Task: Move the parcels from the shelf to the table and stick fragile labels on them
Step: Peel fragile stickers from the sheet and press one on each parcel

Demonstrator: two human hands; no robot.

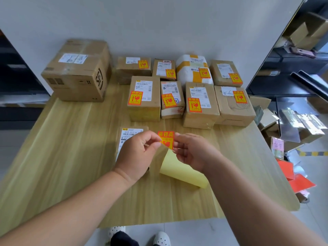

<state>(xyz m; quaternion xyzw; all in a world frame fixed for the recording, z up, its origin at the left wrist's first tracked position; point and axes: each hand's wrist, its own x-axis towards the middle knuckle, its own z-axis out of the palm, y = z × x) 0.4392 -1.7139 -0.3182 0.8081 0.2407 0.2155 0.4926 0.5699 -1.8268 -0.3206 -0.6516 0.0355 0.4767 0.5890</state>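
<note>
Both hands hold a red and yellow fragile label (166,140) above the wooden table (71,148). My left hand (138,153) pinches its left edge, and my right hand (190,151) pinches its right edge together with the pale yellow backing sheet (181,167) that hangs down from it. Under my left hand lies a cardboard parcel (131,137) with a white shipping slip and no fragile label visible. Several parcels (144,98) with fragile labels stand in two rows at the back. A large box (78,70) without a fragile label sits at the back left.
A dark shelf unit (301,55) with boxes stands at the right. Loose cartons, clear packaging and orange-red sheets (300,181) lie on the floor beside the table's right edge. A white wall runs behind the table. My shoes show below its near edge.
</note>
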